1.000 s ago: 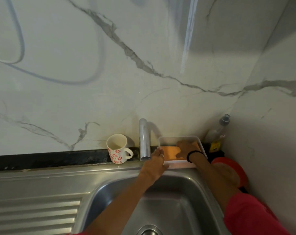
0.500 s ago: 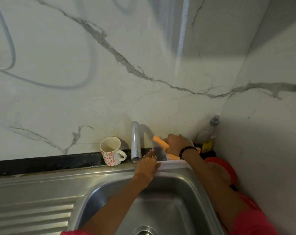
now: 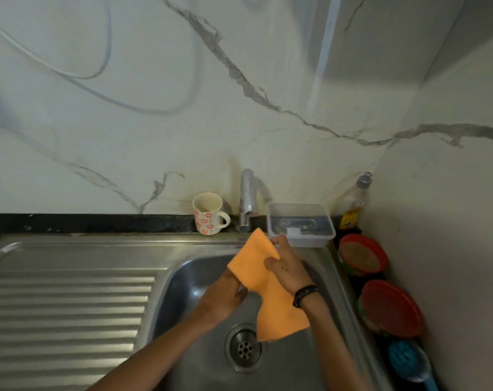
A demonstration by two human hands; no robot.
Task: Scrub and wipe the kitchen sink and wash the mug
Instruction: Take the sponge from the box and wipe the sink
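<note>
**Orange cloth held over the sink**

Both hands hold one orange cloth (image 3: 263, 280) above the sink (image 3: 200, 280). The left hand (image 3: 224, 299) has its fingers clamped on the cloth's edge; the right hand (image 3: 286, 268) pinches its upper part. One mug (image 3: 208, 214) stands upright behind the sink, beside the tap (image 3: 246, 200); I cannot tell what it contains. One clear plastic box (image 3: 300, 224) stands right of the tap. Two red lids (image 3: 362, 253) lie at the right.

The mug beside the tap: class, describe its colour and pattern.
The mug is cream-white with small red flowers, shown in the head view.
</note>
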